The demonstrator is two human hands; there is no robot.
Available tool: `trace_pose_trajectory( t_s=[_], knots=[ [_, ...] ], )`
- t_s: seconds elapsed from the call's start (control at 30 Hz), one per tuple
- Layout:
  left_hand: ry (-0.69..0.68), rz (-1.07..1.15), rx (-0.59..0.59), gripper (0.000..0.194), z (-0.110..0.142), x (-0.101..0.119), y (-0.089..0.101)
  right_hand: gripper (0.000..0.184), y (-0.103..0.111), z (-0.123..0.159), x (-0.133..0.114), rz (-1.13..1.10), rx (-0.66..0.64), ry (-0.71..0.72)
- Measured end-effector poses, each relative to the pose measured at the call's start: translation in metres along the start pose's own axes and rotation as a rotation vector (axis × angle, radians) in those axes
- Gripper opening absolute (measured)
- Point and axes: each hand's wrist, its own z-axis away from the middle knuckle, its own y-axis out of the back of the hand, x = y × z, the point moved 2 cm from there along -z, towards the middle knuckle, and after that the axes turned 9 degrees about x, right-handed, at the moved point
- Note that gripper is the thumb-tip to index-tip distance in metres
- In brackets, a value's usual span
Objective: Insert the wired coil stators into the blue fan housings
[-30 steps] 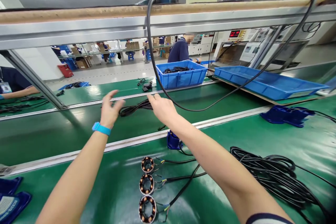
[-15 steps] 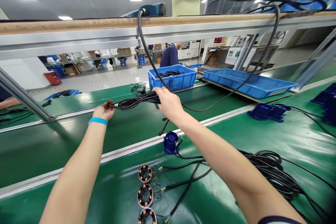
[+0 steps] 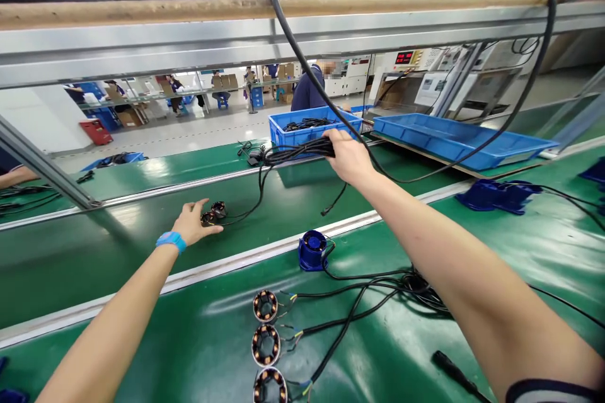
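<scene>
My right hand (image 3: 350, 156) is closed around a coiled bundle of black cable (image 3: 295, 151), held up in front of the blue bin. From the bundle, a length of cable hangs down to two small motor stators (image 3: 218, 209) at the green belt. My left hand (image 3: 191, 223) is beside these stators, thumb and fingers apart around the nearer one; whether it touches them I cannot tell. Closer to me, a column of three copper-wound stators (image 3: 265, 345) lies on the green work surface, wired to black cables (image 3: 350, 293). A blue motor housing (image 3: 312, 250) stands behind them.
A blue bin (image 3: 288, 137) of cables and a shallow blue tray (image 3: 454, 138) stand beyond the belt (image 3: 142, 258). More blue housings (image 3: 496, 195) lie at right. A shelf beam (image 3: 165, 38) crosses above, with a thick cable (image 3: 302, 53) looping down. A co-worker (image 3: 307, 91) is behind the bin.
My right hand has moved right with the cable bundle. My left hand has let go of the bundle's left end and dropped to the stators, its fingers now spread. The view has shifted slightly.
</scene>
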Motion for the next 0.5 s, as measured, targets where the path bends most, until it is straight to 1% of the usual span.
trace_pose_trajectory(
  t_s=[0.03, 0.07, 0.17, 0.2, 0.27, 0.3, 0.37, 0.43, 0.5],
  knots=[
    [-0.023, -0.102, -0.037, 0.104, -0.01, -0.007, -0.007, 0.049, -0.008, 0.004, 0.003, 0.002, -0.056, 0.005],
    [-0.045, -0.191, -0.084, 0.096, -0.021, -0.012, -0.014, 0.049, -0.016, 0.009, 0.006, 0.002, -0.114, 0.011],
    [-0.11, -0.394, -0.204, 0.065, -0.046, -0.018, -0.035, 0.046, -0.045, 0.024, 0.016, -0.014, -0.238, 0.025],
    [-0.13, -0.446, -0.225, 0.06, -0.051, -0.019, -0.04, 0.045, -0.055, 0.028, 0.02, -0.017, -0.265, 0.024],
    [-0.166, -0.529, -0.247, 0.058, -0.05, -0.021, -0.042, 0.042, -0.069, 0.034, 0.027, -0.029, -0.314, 0.024],
    [-0.185, -0.558, -0.254, 0.059, -0.044, -0.024, -0.039, 0.041, -0.075, 0.036, 0.028, -0.041, -0.334, 0.032],
    [-0.22, -0.594, -0.263, 0.06, -0.022, -0.035, -0.025, 0.041, -0.08, 0.036, 0.023, -0.084, -0.375, 0.075],
    [-0.234, -0.619, -0.266, 0.06, 0.012, -0.051, 0.001, 0.041, -0.083, 0.035, 0.006, -0.152, -0.433, 0.154],
    [-0.22, -0.651, -0.263, 0.06, 0.053, -0.068, 0.032, 0.041, -0.085, 0.037, -0.021, -0.233, -0.505, 0.257]
  ],
)
